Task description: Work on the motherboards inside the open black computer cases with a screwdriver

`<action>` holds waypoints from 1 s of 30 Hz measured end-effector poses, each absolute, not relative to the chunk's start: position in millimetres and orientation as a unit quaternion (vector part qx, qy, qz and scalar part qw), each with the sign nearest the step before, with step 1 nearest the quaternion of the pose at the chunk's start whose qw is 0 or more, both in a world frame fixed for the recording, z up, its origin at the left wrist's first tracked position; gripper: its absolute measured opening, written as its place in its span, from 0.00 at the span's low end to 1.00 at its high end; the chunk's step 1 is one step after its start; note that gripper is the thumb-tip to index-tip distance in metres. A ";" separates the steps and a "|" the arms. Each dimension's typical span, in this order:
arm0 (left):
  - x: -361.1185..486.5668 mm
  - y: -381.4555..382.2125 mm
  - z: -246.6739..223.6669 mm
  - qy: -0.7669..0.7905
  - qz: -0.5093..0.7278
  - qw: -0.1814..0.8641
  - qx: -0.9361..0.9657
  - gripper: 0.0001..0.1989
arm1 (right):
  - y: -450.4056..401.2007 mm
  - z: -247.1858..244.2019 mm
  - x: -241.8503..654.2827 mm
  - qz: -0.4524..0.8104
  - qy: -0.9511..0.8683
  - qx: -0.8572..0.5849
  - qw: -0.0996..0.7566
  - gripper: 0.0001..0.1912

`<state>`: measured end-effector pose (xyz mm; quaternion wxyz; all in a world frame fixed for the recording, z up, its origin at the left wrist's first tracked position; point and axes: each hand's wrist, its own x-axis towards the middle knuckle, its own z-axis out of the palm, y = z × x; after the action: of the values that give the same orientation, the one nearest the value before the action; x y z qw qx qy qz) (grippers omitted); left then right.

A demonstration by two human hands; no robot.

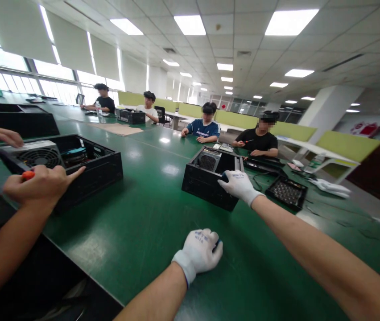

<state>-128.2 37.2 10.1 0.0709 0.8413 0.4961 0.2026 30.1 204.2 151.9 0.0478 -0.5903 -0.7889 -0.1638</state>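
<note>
My right hand (238, 185), in a white work glove, grips the near right edge of a black computer case (203, 186), thumb on the outer side. The case lies on its side with its top uncovered, and a power supply (209, 162) shows inside. Nearer to me, my left hand (204, 250), gloved too, is curled just above or on the green table (136, 240). Its fingers are bent inward, and whatever they may hold is hidden. The glove's palm side looks dark blue.
At left, a co-worker's bare hands (43, 183) work at another open computer case (92, 178), one with an orange-handled tool. Right of my case lies a black tray-like part (287, 192) near cables and white gloves (330, 188). Several people sit across the table.
</note>
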 end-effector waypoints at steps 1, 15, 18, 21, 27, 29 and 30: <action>-128.6 36.6 10.3 0.494 0.213 0.064 0.840 0.16 | 186.0 152.7 36.7 -0.163 -0.793 -0.585 0.051 0.21; -131.6 -75.0 108.9 0.286 0.454 -0.034 0.843 0.08 | -64.2 137.1 133.1 -0.110 -0.860 -0.459 0.192 0.13; -121.7 -83.6 142.4 0.287 0.392 -0.034 0.873 0.10 | -99.2 141.8 138.8 -0.103 -0.867 -0.435 0.221 0.09; -110.8 -76.5 157.4 0.313 0.296 -0.016 0.902 0.11 | -128.2 147.0 144.5 -0.103 -0.867 -0.418 0.252 0.05; -93.6 -102.5 164.9 0.327 0.197 0.012 0.924 0.06 | -159.4 139.0 174.3 -0.126 -0.884 -0.364 0.266 0.10; -88.2 -120.6 170.6 0.348 0.176 0.031 0.920 0.05 | -161.1 130.7 185.7 -0.118 -0.899 -0.339 0.253 0.08; -85.5 -127.5 173.8 0.352 0.163 0.042 0.921 0.05 | -161.3 126.6 190.5 -0.119 -0.907 -0.323 0.241 0.08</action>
<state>-85.5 -127.5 173.8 0.0419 0.9209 0.3519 0.1626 190.5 -161.3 126.6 0.2410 -0.3228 -0.9074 -0.1194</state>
